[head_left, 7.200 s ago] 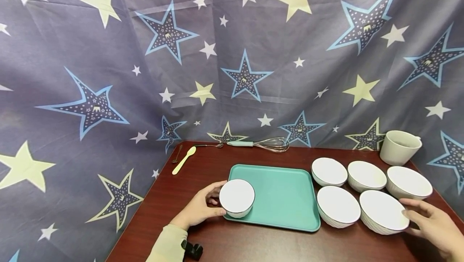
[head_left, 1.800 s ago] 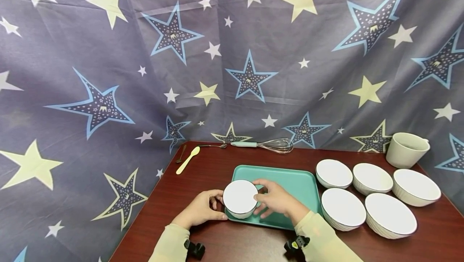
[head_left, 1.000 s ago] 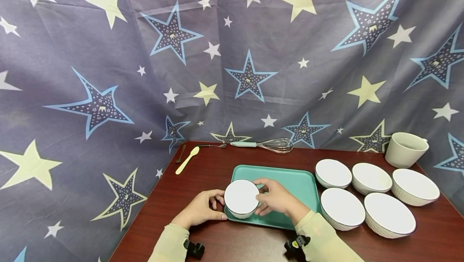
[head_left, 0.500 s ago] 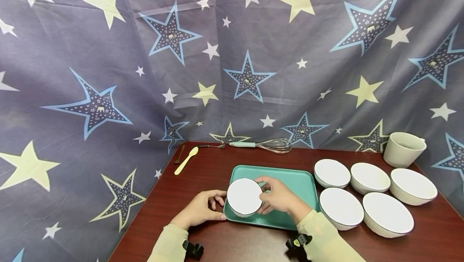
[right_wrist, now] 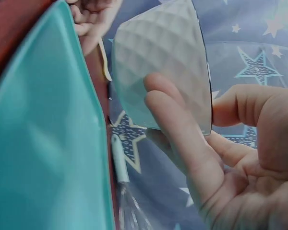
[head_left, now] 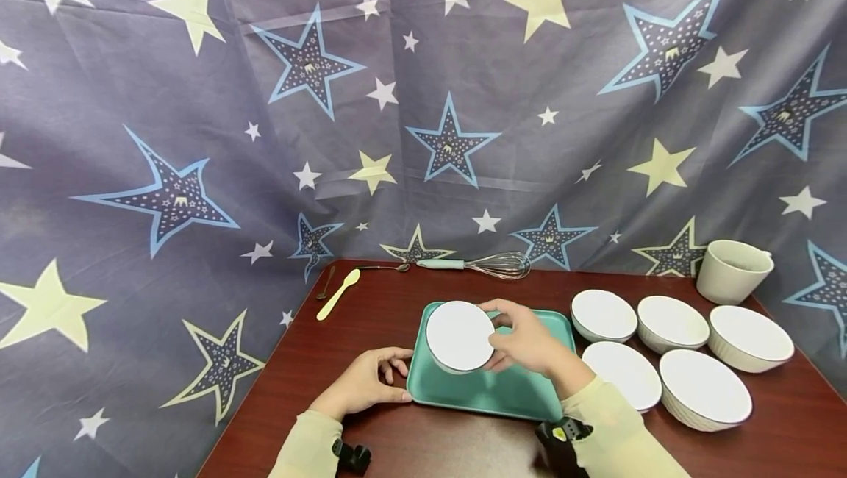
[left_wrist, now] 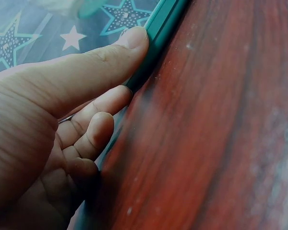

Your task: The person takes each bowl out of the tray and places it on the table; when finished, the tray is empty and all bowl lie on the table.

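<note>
My right hand (head_left: pixel 526 338) holds a white bowl (head_left: pixel 459 336) above the left half of a teal tray (head_left: pixel 490 390). In the right wrist view the bowl (right_wrist: pixel 158 62) shows a quilted outer wall and a dark rim; the thumb lies at the rim and fingers spread over the outside. Beside the tray's left edge, my left hand (head_left: pixel 367 382) rests on the table. Its thumb touches the teal tray edge (left_wrist: pixel 163 28) in the left wrist view, with the other fingers loosely bent. The bowl's inside looks plain white.
Several white bowls (head_left: pixel 704 390) stand right of the tray, with a light grey mug (head_left: pixel 733 272) behind them. Along the back lie a whisk (head_left: pixel 499 265), a pale yellow spoon (head_left: pixel 339 294) and two small dark metal utensils (head_left: pixel 380 268). A star-patterned curtain (head_left: pixel 423 198) hangs behind the table.
My right hand came from the oval bowl at the right to the bowl on the tray, took hold of it and raised it up and rightward. The left hand stays by the tray's left edge.
</note>
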### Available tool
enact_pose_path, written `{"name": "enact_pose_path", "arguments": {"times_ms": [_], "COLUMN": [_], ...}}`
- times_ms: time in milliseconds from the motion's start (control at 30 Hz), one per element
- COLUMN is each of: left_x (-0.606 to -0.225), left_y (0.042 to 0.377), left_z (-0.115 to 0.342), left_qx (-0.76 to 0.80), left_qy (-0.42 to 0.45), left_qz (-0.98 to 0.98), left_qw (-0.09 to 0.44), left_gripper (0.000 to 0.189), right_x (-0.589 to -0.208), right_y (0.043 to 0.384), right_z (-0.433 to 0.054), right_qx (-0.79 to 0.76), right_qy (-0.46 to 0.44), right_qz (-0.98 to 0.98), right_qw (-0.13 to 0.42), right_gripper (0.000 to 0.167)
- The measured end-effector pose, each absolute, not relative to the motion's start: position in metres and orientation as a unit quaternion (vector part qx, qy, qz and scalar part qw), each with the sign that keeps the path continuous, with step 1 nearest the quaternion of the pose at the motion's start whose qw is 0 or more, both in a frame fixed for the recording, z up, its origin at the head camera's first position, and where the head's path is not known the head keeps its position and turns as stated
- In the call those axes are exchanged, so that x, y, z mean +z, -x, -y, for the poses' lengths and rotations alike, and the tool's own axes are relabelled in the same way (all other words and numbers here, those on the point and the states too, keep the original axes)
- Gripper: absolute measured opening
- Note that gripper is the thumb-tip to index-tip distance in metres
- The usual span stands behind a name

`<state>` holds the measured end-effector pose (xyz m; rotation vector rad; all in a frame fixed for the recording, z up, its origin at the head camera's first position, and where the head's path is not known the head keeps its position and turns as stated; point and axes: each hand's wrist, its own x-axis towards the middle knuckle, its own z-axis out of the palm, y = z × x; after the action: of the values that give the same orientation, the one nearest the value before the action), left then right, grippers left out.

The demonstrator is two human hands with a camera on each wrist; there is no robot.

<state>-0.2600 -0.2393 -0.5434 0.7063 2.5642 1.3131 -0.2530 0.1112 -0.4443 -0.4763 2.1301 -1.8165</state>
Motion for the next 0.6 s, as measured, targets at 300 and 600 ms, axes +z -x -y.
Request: {"name": "enact_pose_path", "arguments": {"times_ms": [300,600], "left_x": [-0.541,-0.543], "left_y": [0.258,0.259], "left_z": [0.239,0.239], "left_qx": [0.436,0.438], "left_qy": [-0.237,-0.238], "left_qz": [-0.864,-0.863], "left_qw": [0.088,0.089], "left_gripper": [0.072,0.072], "right_x": [-0.422,-0.399], "right_y": [0.250,0.243], "right_z": [-0.138,-0.166], "right_qx": [-0.619,-0.607], "right_qy": [0.185,0.168], "right_qz": [-0.755,-0.774], "right_qw": [0.109,0.062], "right_gripper": [0.051,0.051]}}
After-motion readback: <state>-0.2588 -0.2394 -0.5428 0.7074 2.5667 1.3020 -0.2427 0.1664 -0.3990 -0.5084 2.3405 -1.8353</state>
